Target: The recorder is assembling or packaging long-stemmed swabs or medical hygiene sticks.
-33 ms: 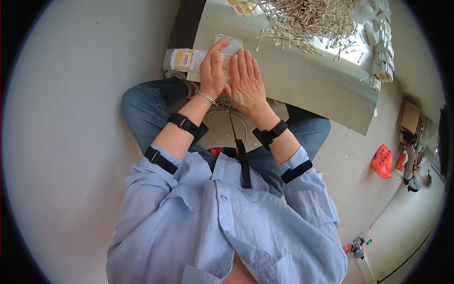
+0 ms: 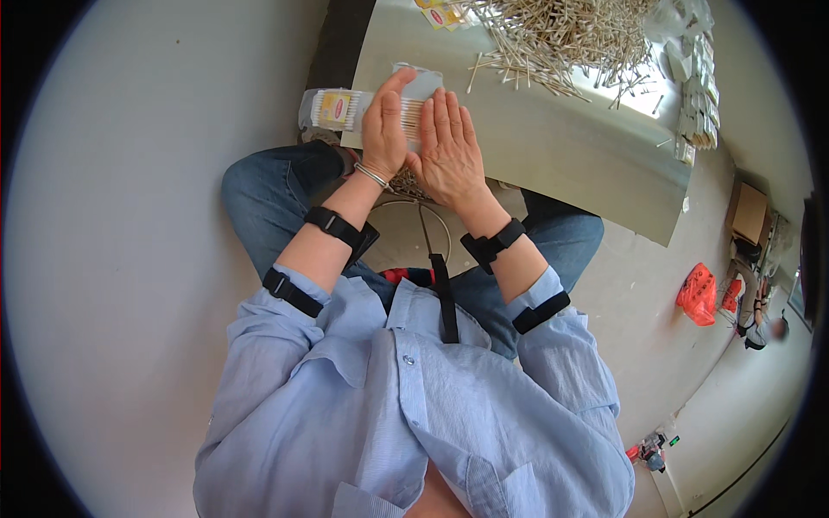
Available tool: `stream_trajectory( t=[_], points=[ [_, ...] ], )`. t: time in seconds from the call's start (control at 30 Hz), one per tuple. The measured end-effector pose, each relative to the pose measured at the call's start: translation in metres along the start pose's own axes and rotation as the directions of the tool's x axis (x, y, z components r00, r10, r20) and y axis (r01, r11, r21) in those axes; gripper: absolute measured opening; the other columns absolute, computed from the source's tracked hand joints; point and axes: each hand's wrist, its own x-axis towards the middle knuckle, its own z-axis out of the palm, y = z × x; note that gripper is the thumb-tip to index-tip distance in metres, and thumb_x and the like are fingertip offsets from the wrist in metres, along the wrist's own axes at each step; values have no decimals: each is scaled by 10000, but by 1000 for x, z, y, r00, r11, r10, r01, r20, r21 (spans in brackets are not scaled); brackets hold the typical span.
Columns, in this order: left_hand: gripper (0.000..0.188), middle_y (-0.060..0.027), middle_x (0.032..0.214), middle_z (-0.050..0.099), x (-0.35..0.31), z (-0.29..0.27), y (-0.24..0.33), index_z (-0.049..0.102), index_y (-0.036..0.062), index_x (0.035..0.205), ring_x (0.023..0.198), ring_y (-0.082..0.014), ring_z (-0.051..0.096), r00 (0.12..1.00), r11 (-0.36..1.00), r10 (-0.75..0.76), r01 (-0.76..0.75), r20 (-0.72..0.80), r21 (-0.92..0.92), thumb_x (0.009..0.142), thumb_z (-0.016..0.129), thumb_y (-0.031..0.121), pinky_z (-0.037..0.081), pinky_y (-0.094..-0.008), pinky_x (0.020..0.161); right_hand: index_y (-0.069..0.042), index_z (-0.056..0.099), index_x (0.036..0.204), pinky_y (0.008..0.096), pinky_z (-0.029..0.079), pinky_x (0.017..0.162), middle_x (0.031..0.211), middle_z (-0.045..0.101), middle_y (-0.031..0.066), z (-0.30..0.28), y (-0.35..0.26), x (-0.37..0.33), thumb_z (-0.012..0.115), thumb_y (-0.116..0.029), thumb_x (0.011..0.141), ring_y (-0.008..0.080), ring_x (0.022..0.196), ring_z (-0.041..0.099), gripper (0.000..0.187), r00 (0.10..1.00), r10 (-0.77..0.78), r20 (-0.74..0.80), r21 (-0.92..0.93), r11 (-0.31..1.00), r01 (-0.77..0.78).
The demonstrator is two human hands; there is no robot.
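Note:
A row of cotton swabs (image 2: 411,119) lies side by side at the table's near left part, between my two hands. My left hand (image 2: 382,138) stands on its edge at the left of the row, fingers stretched out and partly overlapping. On the right, my right hand (image 2: 451,162) lies flat with its back up, its straight fingers touching or very near the swab ends. Left of my left hand is a clear packet of cotton swabs (image 2: 335,110) with a yellow label. A pale bluish sheet (image 2: 425,84) lies just beyond the fingertips.
A large loose pile of cotton swabs (image 2: 570,39) covers the far part of the metal table (image 2: 570,164). Stacked clear packets (image 2: 699,95) line its right edge. Yellow labels (image 2: 440,15) lie at the far left. A red plastic bag (image 2: 696,295) sits on the floor at right.
My left hand has shifted slightly left, showing a bit more of the swab row. My right hand has hardly moved.

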Motion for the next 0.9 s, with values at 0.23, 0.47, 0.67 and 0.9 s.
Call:
stream_trajectory(
  t=[0.23, 0.47, 0.67, 0.9],
  points=[
    [383, -155, 1334, 526, -2, -11, 10, 457, -1, 1343, 1263, -228, 481, 991, 993, -119, 120, 68, -9, 1025, 367, 191, 354, -310, 1061, 42, 318, 1425, 437, 107, 1173, 1521, 239, 213, 3, 0, -1, 441, -549, 895, 334, 1440, 157, 804, 999, 15, -35, 27, 1000, -14],
    [416, -130, 1390, 485, -2, -12, 10, 438, 15, 1376, 1315, -229, 422, 973, 998, -56, 56, 222, 5, 1023, 345, 213, 300, -316, 1096, 61, 232, 1444, 453, 100, 1170, 1528, 193, 240, 4, -2, -2, 421, -476, 917, 364, 1442, 133, 776, 999, 28, -34, 72, 997, -25],
    [408, -127, 1384, 492, 0, -10, 5, 439, 13, 1375, 1306, -222, 431, 977, 993, -66, 84, 202, -82, 1013, 350, 181, 297, -312, 1098, 85, 249, 1435, 453, 69, 1175, 1522, 194, 258, 4, -8, 0, 461, -492, 896, 376, 1444, 110, 818, 999, 51, -19, 40, 998, -50],
    [375, -121, 1328, 545, -1, -4, 4, 491, 3, 1325, 1263, -213, 477, 990, 990, -93, 103, 103, -95, 1008, 345, 139, 336, -309, 1073, 86, 251, 1432, 456, 82, 1173, 1518, 204, 258, 3, -8, 0, 465, -470, 892, 380, 1442, 118, 803, 998, 52, -18, 35, 998, -51]
  ],
)
